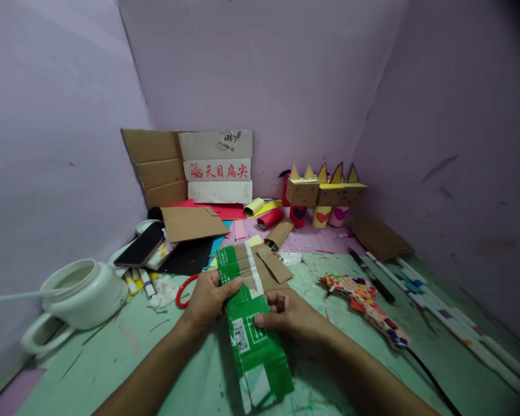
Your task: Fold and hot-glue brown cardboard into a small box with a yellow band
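Observation:
My left hand (pixel 210 300) grips the left edge of a green printed cardboard strip (pixel 260 352), thumb on top. My right hand (pixel 288 312) holds the same strip from the right, its thumb lying on the printed face near a QR code. The strip is creased across and hangs toward the table's front; its far end shows brown cardboard and a white band. Just beyond it is a loose brown cardboard piece (pixel 275 264). A red loop handle (pixel 182 293), probably of scissors, shows beside my left hand, partly hidden.
A white teapot-like pot (pixel 75 300) stands left, near a phone (pixel 141 245). A floral-patterned glue gun (pixel 368 306) with a cord lies right, beside a black pen-like tool (pixel 372 274) and markers (pixel 442 312). Three cardboard cat figures (pixel 303 193) and an unfolded box (pixel 219 167) stand behind.

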`<state>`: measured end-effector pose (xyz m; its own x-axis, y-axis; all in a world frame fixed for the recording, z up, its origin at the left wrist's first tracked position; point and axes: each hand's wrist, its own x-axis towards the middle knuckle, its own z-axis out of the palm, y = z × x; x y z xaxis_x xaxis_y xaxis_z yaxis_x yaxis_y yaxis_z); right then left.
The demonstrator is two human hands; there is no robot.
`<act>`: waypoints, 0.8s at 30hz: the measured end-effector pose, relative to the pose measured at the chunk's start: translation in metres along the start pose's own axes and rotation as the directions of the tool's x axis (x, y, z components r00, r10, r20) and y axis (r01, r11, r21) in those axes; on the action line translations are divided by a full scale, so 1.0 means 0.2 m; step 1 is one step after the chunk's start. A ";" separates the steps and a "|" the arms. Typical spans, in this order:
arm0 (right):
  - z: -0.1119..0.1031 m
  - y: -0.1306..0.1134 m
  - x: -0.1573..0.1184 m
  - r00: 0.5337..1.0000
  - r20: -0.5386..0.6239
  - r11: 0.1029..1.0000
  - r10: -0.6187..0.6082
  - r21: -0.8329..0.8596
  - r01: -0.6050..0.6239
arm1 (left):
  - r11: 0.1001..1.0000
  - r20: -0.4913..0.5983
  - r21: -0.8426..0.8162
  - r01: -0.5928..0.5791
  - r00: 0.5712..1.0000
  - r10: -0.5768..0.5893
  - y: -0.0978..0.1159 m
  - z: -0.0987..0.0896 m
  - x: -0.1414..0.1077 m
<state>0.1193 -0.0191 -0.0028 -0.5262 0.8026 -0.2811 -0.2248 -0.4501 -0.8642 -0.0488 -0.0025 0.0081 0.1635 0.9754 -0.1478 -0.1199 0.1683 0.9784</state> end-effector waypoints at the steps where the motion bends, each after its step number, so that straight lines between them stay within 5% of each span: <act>1: -0.01 0.01 0.01 0.999 -0.032 1.000 -0.016 -0.004 0.016 | 1.000 0.019 -0.008 0.013 1.000 -0.013 -0.01 0.01 0.00; 5: -0.05 0.01 0.04 0.953 -0.269 0.990 -0.137 -0.017 0.138 | 0.998 0.106 -0.011 0.063 0.992 -0.062 -0.03 0.04 -0.02; 10: -0.07 -0.01 0.05 0.889 -0.398 0.970 -0.229 -0.011 0.245 | 0.996 0.150 0.016 0.092 0.984 -0.093 -0.04 0.06 -0.03; 24: -0.05 -0.02 0.03 0.902 -0.377 0.976 -0.211 -0.031 0.215 | 0.990 0.103 -0.073 0.121 0.988 -0.113 -0.08 0.06 -0.02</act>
<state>0.1251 -0.0076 -0.0049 -0.1182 0.9664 -0.2283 -0.3071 -0.2542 -0.9171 -0.0353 -0.0115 -0.0054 0.2756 0.9303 -0.2421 -0.1702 0.2951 0.9402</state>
